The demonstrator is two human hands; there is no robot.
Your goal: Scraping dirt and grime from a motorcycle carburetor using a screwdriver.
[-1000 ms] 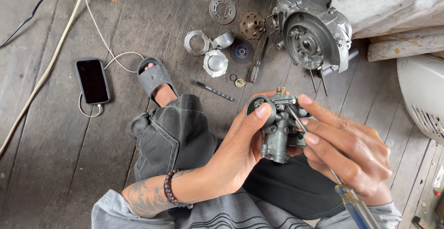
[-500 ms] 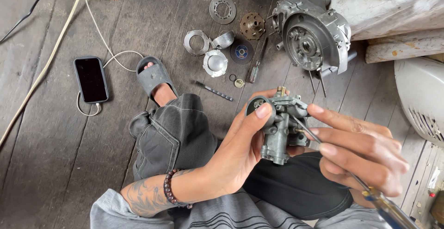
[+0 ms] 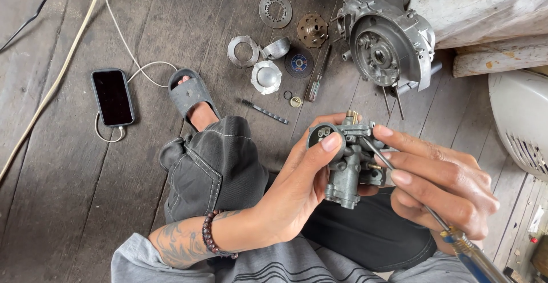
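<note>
My left hand [image 3: 297,186] grips a small grey metal carburetor [image 3: 346,163] from the left, thumb pressed on its round intake. My right hand [image 3: 439,183] holds a screwdriver [image 3: 434,217] with a blue and yellow handle; its thin shaft runs up between my fingers and the tip rests on the carburetor's top right side. Both hands hover above my lap, over my dark trousers.
On the wooden plank floor lie an engine casing [image 3: 388,40], a toothed ring [image 3: 275,10], a rusty hub [image 3: 312,30], metal covers [image 3: 266,76], a second screwdriver [image 3: 315,83], a thin rod [image 3: 265,111] and a phone [image 3: 112,97] on a white cable. My sandalled foot [image 3: 192,96] is at the left. A white panel [image 3: 522,123] stands right.
My right hand has shifted a little, and the screwdriver handle has swung lower right while its tip stays on the carburetor. The left hand holds the carburetor still.
</note>
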